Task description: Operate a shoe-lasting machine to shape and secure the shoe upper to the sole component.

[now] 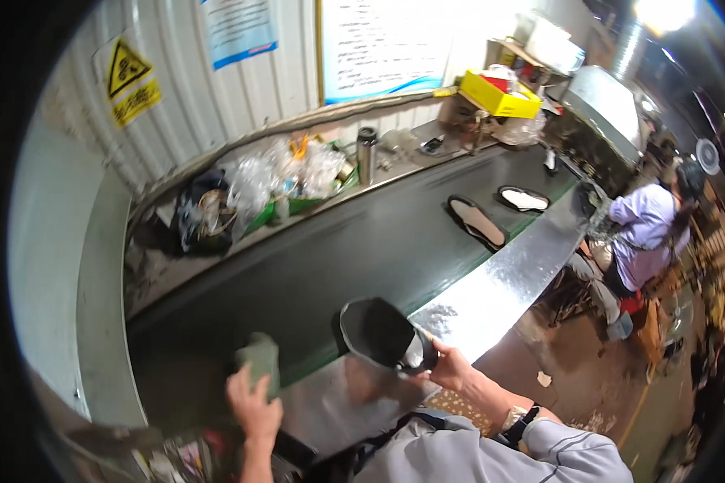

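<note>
My right hand (451, 366) grips a black shoe upper (368, 326) by its right end, with a whitish patch showing near the fingers. It is held over the boundary between the dark conveyor belt (298, 258) and the metal ledge. At the belt's near left, my left hand (254, 406) has its fingers on a grey-green piece (261, 362), smeared by motion; its kind is unclear. Farther along the belt lie a black shoe with a beige inside (477, 221) and another black shoe with a white inside (524, 199).
A shiny metal ledge (491, 298) runs along the belt's near side. Behind the belt are plastic bags (282, 177), a dark thermos (366, 153) and a yellow box (499, 95). At right, a person in a lilac top (644, 233) sits by the line.
</note>
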`<state>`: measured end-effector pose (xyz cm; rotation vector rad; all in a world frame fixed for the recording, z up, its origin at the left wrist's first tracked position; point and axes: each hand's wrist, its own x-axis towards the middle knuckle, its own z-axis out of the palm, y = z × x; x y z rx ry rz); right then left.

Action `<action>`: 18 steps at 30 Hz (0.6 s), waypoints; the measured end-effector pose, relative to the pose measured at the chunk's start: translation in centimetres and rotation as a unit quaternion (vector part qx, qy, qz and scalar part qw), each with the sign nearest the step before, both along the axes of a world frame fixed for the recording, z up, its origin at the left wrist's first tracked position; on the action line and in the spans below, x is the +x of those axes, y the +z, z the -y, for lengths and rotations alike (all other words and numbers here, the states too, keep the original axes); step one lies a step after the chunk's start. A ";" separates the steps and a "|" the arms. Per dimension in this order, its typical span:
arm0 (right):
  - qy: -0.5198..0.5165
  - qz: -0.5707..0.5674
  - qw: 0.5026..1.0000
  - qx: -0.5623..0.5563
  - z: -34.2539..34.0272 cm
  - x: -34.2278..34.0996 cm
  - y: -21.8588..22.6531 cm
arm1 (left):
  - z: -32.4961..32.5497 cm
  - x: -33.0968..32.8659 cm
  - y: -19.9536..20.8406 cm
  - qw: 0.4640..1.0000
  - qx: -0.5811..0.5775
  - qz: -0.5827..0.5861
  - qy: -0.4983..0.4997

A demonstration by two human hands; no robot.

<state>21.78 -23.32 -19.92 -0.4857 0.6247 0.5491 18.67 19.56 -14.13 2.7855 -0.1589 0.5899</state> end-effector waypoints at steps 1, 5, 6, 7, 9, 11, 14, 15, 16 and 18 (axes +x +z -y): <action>-0.027 0.001 1.000 0.002 0.4 -0.1 -0.3 | 3.5 -1.1 0.2 0.999 -0.005 -0.015 -0.048; -0.007 0.017 1.000 0.017 1.4 0.0 0.2 | 15.4 -5.0 -4.2 0.971 0.030 0.058 -0.232; -0.019 0.017 1.000 0.009 2.4 -0.1 -0.3 | 18.4 -5.9 -4.7 0.964 0.045 0.073 -0.252; -0.028 0.018 0.999 0.001 3.1 -0.2 -0.5 | 20.9 -6.8 -5.8 0.961 0.030 0.079 -0.263; -0.008 0.049 0.995 -0.083 4.0 -0.8 0.1 | 23.8 -7.3 -6.0 0.954 -0.010 -0.009 -0.299; 0.034 0.199 0.962 -0.184 3.2 -1.4 4.0 | 23.4 -7.5 -7.9 0.928 -0.194 -0.111 -0.298; 0.297 0.304 0.791 -0.441 7.2 -5.1 5.2 | 20.6 -3.5 -6.8 0.507 -0.822 -0.256 0.027; 0.321 0.444 0.671 -0.499 7.0 -6.1 5.3 | 18.9 -0.9 -4.0 0.298 -0.915 -0.268 0.050; 0.333 0.570 0.525 -0.537 6.2 -7.0 5.5 | 17.2 0.9 -2.7 0.233 -0.906 -0.351 0.039; 0.345 0.643 0.358 -0.582 4.3 -10.3 2.5 | 13.9 1.5 -7.8 0.363 -0.843 -0.384 0.098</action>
